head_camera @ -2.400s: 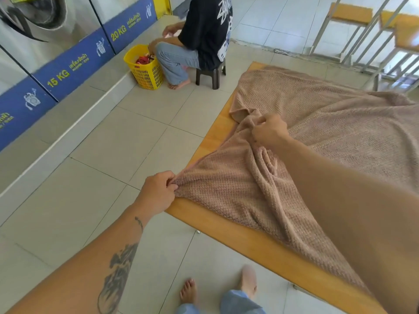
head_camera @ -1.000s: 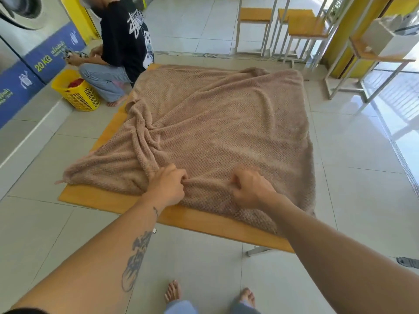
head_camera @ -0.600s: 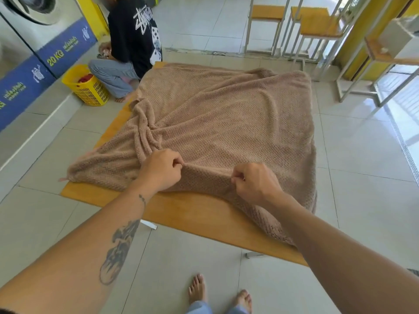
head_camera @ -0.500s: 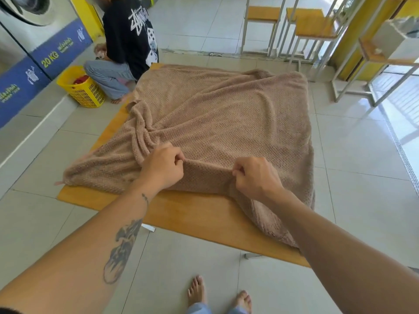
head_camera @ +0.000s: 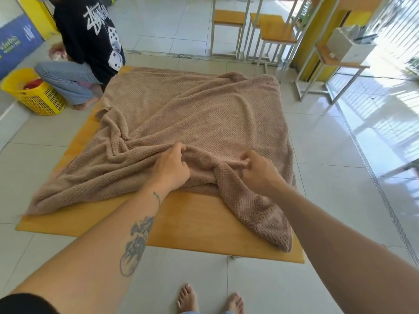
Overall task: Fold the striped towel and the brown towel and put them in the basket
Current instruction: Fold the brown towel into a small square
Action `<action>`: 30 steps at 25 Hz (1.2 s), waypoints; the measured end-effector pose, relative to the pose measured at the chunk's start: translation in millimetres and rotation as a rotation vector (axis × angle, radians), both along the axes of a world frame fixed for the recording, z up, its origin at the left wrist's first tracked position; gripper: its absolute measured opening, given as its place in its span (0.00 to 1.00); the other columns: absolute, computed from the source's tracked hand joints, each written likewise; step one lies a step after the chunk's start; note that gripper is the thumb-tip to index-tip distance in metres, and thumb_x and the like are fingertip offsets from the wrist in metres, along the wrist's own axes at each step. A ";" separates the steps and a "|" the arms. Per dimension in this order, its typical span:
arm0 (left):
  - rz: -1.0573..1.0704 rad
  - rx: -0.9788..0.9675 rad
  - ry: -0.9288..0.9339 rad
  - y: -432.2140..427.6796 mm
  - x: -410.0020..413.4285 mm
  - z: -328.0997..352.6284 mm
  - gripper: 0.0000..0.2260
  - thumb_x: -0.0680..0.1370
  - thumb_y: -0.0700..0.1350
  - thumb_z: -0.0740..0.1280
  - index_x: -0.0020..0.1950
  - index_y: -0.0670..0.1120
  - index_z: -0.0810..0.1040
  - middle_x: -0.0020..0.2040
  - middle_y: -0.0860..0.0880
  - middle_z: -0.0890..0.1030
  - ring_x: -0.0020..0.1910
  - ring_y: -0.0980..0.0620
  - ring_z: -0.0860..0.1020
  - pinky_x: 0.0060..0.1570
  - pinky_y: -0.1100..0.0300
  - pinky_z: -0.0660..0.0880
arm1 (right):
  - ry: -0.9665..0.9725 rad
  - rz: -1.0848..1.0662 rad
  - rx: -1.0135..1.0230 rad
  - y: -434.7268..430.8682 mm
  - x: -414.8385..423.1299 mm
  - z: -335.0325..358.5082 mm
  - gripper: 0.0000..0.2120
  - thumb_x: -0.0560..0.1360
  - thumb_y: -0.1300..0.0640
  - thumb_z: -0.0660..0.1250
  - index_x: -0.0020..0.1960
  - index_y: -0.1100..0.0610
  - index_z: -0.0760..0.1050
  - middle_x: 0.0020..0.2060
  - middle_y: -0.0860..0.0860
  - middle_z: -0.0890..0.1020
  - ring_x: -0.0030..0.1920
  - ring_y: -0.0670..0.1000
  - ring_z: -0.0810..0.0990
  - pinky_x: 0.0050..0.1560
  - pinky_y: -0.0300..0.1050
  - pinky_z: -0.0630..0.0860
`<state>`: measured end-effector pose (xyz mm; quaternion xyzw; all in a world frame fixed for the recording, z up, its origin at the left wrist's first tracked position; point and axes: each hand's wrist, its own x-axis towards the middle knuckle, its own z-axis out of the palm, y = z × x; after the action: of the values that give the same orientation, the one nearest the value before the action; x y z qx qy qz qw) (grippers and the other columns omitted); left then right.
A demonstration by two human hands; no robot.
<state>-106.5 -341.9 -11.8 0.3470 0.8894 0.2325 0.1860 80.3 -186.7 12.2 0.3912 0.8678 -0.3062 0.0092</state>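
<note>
The large, soft, limp brown waffle-textured towel (head_camera: 204, 118) on the wooden counter (head_camera: 181, 225) is pinched along its near edge by the left hand (head_camera: 172, 168) and right hand (head_camera: 258, 171), and is judged best gripped at corners.

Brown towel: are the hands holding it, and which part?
Yes. The left hand and the right hand each pinch the brown towel at a raised ridge of cloth near its front edge.

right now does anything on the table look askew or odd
Yes. The brown towel lies askew and rumpled on the wooden table: creases bunch at its left middle, and its near right corner trails toward the table's front edge. The left hand and right hand pinch a raised ridge. No spill or damage shows.
</note>
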 end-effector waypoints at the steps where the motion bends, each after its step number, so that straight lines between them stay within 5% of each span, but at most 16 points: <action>1: 0.013 0.056 0.042 -0.8 5.4 -1.1 0.12 0.79 0.40 0.60 0.61 0.52 0.71 0.58 0.51 0.75 0.55 0.47 0.75 0.52 0.50 0.74 | 0.030 -0.037 -0.038 4.6 13.2 2.6 0.16 0.75 0.60 0.59 0.61 0.50 0.72 0.48 0.50 0.81 0.43 0.50 0.80 0.40 0.47 0.78; 5: -0.096 0.192 0.057 -3.2 42.0 -4.6 0.09 0.79 0.40 0.61 0.48 0.54 0.75 0.44 0.55 0.75 0.44 0.52 0.74 0.44 0.55 0.72 | -0.011 -0.224 -0.058 30.0 78.6 8.4 0.14 0.74 0.64 0.59 0.53 0.51 0.78 0.45 0.51 0.82 0.40 0.47 0.80 0.33 0.40 0.72; 8: -0.188 0.158 0.001 0.4 93.3 -11.4 0.08 0.78 0.42 0.63 0.45 0.55 0.76 0.42 0.57 0.77 0.41 0.53 0.75 0.43 0.56 0.74 | -0.209 -0.208 -0.164 42.2 124.2 3.2 0.10 0.71 0.63 0.63 0.46 0.52 0.81 0.45 0.53 0.83 0.45 0.51 0.80 0.41 0.45 0.78; 10: -0.099 0.084 -0.115 5.4 130.0 -18.6 0.05 0.78 0.46 0.65 0.52 0.55 0.76 0.44 0.56 0.79 0.44 0.52 0.78 0.46 0.54 0.77 | -0.243 -0.150 -0.305 39.6 146.5 -5.2 0.06 0.70 0.60 0.68 0.46 0.52 0.80 0.44 0.52 0.82 0.47 0.53 0.81 0.47 0.50 0.80; 13: 0.098 0.005 -0.253 19.9 177.7 -22.7 0.22 0.78 0.54 0.67 0.70 0.58 0.65 0.52 0.51 0.79 0.52 0.46 0.77 0.51 0.52 0.75 | -0.059 -0.134 -0.418 14.0 157.2 -21.1 0.19 0.68 0.53 0.71 0.57 0.49 0.72 0.45 0.50 0.82 0.47 0.51 0.81 0.40 0.45 0.77; 15: 0.214 0.069 -0.302 31.5 206.6 -21.9 0.28 0.78 0.49 0.69 0.74 0.58 0.61 0.52 0.49 0.78 0.50 0.47 0.77 0.49 0.53 0.75 | 0.120 -0.131 -0.508 -1.6 162.6 -35.5 0.26 0.66 0.55 0.70 0.61 0.47 0.66 0.43 0.53 0.83 0.43 0.54 0.83 0.37 0.48 0.79; 19: 0.451 0.220 -0.404 38.9 247.2 -11.7 0.29 0.76 0.39 0.66 0.74 0.57 0.65 0.54 0.48 0.79 0.48 0.48 0.79 0.46 0.53 0.79 | 0.335 -0.234 -0.724 10.1 171.5 -18.3 0.15 0.70 0.64 0.63 0.53 0.49 0.74 0.46 0.55 0.80 0.44 0.55 0.81 0.41 0.51 0.81; 23: 0.527 0.441 -0.610 42.7 283.2 8.6 0.24 0.78 0.37 0.63 0.69 0.59 0.67 0.52 0.47 0.79 0.44 0.49 0.80 0.46 0.51 0.81 | 0.339 -0.255 -0.683 57.3 190.5 5.8 0.16 0.74 0.70 0.59 0.47 0.55 0.82 0.44 0.54 0.80 0.41 0.53 0.79 0.41 0.50 0.80; 27: 0.374 0.328 -0.257 56.0 279.7 14.0 0.22 0.78 0.35 0.59 0.67 0.54 0.74 0.62 0.52 0.75 0.60 0.53 0.75 0.58 0.58 0.75 | 0.379 -0.368 -1.113 74.6 184.8 16.9 0.16 0.75 0.74 0.59 0.57 0.63 0.79 0.53 0.63 0.81 0.45 0.58 0.83 0.39 0.49 0.82; 30: 0.175 0.097 0.104 55.8 257.9 9.1 0.13 0.79 0.40 0.62 0.61 0.52 0.78 0.59 0.54 0.74 0.62 0.51 0.71 0.63 0.53 0.72 | 0.342 -0.387 -0.980 83.5 172.8 5.7 0.13 0.74 0.69 0.67 0.55 0.58 0.80 0.53 0.59 0.83 0.53 0.58 0.83 0.51 0.54 0.83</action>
<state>151.4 -286.1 -2.7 0.2884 0.9123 0.2723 0.1017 253.1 -103.2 17.9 0.4385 0.5252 -0.7293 -0.0073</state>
